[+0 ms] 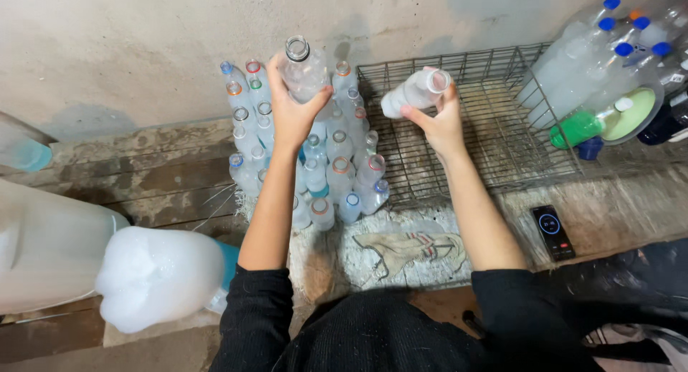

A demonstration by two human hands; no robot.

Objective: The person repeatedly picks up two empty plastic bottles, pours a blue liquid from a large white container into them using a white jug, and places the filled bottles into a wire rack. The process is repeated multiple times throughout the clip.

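1. The left hand (pixel 292 112) grips a clear uncapped bottle (pixel 302 71), held upright above the cluster of bottles (pixel 315 171) standing on the floor.
2. The right hand (pixel 438 121) holds a white bottle (pixel 414 92), tilted on its side over the wire basket (pixel 502 135).
3. A phone (pixel 552 231) lies near the right forearm; a cloth (pixel 408 247) lies between the arms.

At the upper middle of the frame the left hand (pixel 292 117) grips a clear uncapped bottle (pixel 302 72) above a cluster of upright bottles (pixel 337 173). Just right of it, the right hand (pixel 441 125) holds a small white bottle (pixel 414 92) tilted over a wire basket (pixel 502 135). A phone (pixel 552 231) lies at lower right.
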